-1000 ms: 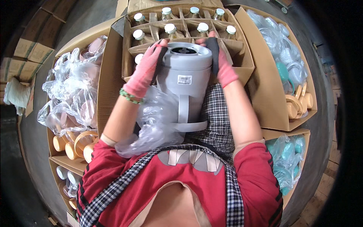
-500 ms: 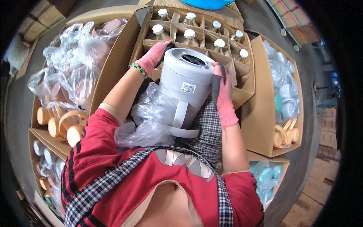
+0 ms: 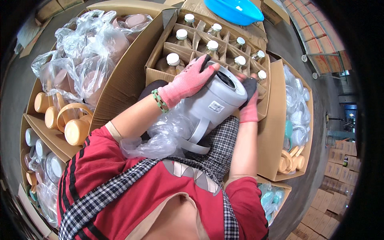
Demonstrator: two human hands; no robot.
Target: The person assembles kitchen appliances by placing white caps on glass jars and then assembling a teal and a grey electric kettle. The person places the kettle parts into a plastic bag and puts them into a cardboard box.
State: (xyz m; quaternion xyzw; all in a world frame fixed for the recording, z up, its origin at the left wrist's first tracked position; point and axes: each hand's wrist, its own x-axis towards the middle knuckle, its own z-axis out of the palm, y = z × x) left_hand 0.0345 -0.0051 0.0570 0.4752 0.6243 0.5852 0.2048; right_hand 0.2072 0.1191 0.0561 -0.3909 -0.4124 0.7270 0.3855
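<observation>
A grey plastic jug [image 3: 215, 96] with a side handle [image 3: 199, 131] leans across my lap, its round dark opening facing up and away from me. My left hand [image 3: 189, 83], in a pink glove with dark fingertips, is closed on the jug's left side by the rim. Around the right side of that rim curls my right hand [image 3: 250, 100], gloved alike and closed; some of its fingers are hidden behind the jug. Crumpled clear plastic bag [image 3: 170, 128] is bunched around the jug's lower left side.
A cardboard box [image 3: 158, 75] with dividers holds several white-capped glass bottles [image 3: 173, 60] beyond the jug. Boxes of bagged pinkish and orange jugs [image 3: 76, 132] stand left; another box [image 3: 267, 132] stands right. A blue basin [image 3: 236, 11] sits at the far side. Stacked cartons [image 3: 334, 164] line the right.
The jug has tilted and shifted to the right, its opening turning rightward. My left hand has moved from beside the jug onto its upper left side. My right hand has shifted right along the rim.
</observation>
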